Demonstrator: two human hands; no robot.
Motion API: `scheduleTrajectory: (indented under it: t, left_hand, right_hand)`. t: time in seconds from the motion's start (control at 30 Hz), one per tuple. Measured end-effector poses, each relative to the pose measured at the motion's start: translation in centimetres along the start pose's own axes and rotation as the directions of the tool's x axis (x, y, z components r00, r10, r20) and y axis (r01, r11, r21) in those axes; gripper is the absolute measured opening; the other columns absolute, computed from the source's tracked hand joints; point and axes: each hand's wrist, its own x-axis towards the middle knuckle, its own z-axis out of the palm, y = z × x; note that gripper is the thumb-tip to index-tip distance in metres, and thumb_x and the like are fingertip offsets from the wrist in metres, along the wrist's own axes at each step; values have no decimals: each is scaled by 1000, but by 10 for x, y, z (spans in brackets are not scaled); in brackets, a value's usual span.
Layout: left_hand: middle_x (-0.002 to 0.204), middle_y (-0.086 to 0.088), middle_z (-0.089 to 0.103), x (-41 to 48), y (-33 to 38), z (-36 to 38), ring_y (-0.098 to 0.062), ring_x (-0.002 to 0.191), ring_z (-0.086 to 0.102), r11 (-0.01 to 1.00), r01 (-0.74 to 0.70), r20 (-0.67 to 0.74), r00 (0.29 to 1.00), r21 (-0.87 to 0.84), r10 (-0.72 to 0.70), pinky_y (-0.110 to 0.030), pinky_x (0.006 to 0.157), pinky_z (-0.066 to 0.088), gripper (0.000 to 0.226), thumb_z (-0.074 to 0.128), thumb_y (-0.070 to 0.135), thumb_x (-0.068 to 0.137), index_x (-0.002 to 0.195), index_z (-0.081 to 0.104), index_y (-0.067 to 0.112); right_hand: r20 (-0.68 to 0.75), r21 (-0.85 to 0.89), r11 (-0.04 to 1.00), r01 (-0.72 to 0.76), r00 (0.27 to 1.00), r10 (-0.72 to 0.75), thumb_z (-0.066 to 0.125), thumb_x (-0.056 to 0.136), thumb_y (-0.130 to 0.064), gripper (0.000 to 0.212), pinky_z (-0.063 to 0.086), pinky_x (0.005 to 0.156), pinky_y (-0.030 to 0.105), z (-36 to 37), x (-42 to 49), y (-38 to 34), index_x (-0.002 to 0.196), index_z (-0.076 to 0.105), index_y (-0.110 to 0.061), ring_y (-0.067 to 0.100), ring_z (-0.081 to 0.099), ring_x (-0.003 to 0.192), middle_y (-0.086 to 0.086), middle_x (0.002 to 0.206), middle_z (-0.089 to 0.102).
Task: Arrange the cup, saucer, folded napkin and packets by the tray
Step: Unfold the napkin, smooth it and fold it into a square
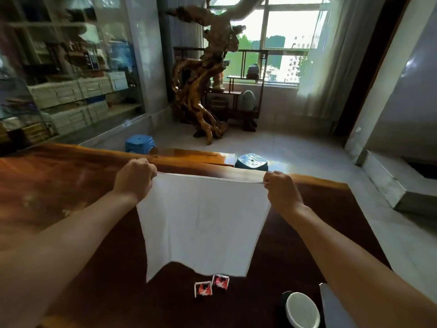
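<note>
A white napkin (201, 223) hangs spread out in the air above the dark wooden table (71, 185). My left hand (134, 178) pinches its top left corner and my right hand (281, 188) pinches its top right corner. Below the napkin's lower edge two red-and-white packets (211, 285) lie side by side on the table. A white cup (302, 310) stands on a dark saucer (283, 304) at the bottom right. A grey tray edge (331, 308) shows right of the cup, mostly hidden by my right forearm.
Two blue stools (139, 143) (251, 160) stand on the floor beyond the table's far edge. A carved root sculpture (201, 91) and a small dark shelf stand by the window. Glass cabinets line the left wall. A step runs along the right.
</note>
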Motion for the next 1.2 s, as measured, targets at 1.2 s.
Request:
scheduleTrajectory:
  t: [1.2]
  left_hand:
    - [101,-20,69,57,-220,74,-43,97,65,944,300,129,950,-135,-283,-48,84,53,20,67,5,87,100,80,11]
  right_hand:
    - [19,-7,999,-42,999,42,64,85,6,19,50,66,30,94,117,-118,86,75,-9,29,68,79,11,88,72]
